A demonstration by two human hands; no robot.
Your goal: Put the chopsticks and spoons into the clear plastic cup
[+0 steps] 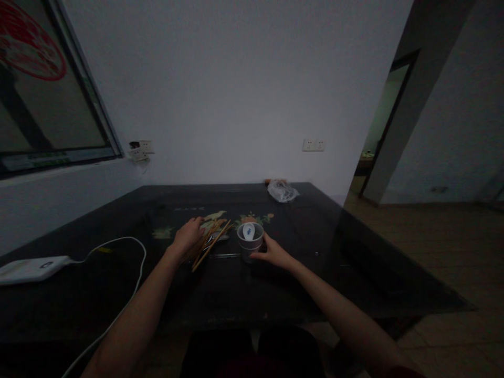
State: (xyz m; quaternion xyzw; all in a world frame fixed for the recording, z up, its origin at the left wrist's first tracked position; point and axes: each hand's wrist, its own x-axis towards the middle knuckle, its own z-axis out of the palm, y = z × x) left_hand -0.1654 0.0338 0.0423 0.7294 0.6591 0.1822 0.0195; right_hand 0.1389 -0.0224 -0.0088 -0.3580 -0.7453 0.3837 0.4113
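Note:
In the head view, my right hand is wrapped around the right side of a grey cup standing upright on the dark table. A white spoon with a blue mark leans inside the cup. To the left, my left hand is at the left edge of a loose pile of wooden chopsticks, its fingers loosely bent and apart. Whether the fingertips touch the chopsticks is hard to make out in the dim light. Metal spoons lie among the chopsticks, partly covered by them.
A crumpled clear plastic bag lies near the table's far edge, by the wall. At the left, a white power bank or similar device has a white cable looping past my left forearm. The dark table has a printed flower pattern.

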